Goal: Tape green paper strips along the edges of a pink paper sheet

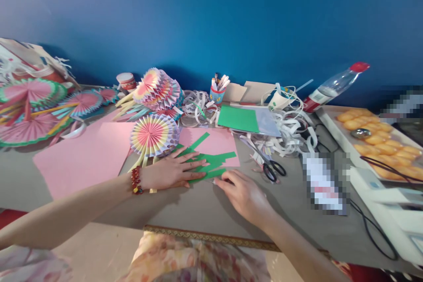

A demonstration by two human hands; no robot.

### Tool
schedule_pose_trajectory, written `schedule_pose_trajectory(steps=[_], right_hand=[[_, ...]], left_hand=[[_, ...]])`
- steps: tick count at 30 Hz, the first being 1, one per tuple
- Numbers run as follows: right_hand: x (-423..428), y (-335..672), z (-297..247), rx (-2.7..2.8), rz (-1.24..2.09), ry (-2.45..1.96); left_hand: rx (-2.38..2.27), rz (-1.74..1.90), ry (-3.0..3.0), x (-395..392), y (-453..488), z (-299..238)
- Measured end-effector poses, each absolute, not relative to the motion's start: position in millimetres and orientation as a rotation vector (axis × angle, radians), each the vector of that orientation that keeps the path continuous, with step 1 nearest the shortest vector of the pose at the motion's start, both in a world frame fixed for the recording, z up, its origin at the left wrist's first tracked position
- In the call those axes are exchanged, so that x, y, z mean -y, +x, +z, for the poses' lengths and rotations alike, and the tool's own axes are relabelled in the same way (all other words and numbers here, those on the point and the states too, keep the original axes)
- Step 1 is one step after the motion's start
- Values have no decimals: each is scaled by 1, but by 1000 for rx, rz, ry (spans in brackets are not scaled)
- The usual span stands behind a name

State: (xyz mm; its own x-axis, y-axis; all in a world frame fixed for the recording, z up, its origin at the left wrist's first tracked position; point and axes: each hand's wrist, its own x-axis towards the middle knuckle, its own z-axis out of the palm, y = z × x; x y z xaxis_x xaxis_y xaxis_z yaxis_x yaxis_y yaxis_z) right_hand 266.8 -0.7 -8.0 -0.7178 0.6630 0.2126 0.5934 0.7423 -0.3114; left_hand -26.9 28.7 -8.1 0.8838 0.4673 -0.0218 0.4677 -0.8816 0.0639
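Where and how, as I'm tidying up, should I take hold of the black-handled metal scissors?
Take the black-handled metal scissors by their two finger loops, probably from above and the near right. They appear to lie flat, loops toward the person, blades pointing away to the left; the right hand is close by, to their left.

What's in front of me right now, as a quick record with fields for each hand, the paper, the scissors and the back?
Left hand: spread flat on cut green paper
Right hand: fingers bent, by the green paper's near edge; small item at the fingertips unclear
Beneath green paper: pink sheet, partly covered
Scissors: black-handled, on the table
Back: pen cup, red-capped bottle
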Motion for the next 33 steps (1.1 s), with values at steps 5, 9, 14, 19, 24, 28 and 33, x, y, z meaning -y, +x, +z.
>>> schedule_pose_trajectory(steps=[5, 9, 14, 19, 24, 28, 33], right_hand=[[1, 265, -7, 2632, 317, -972], [4, 266, -6, 2636, 323, -962], [6, 262, -7, 2625, 335, -968], [5, 257, -6, 2632, 345, -969], [6, 254, -3, 2645, 324, -978], [6, 250, -5, 2658, 315, -956], [7, 248, -6, 2651, 334, -941]], left_hand=[[-755, 4, 2977, -29, -28, -10], [-749, 17, 2983, -29, -28, -10], [-757, 5, 2971, -28, -28, -10], [-756, 41, 2947, -29, -28, -10], [-746, -1, 2967, -29, -28, -11], [-743, 1, 2973, -29, -29, -11], [-756, -28, 2978, -28, -28, -9]])
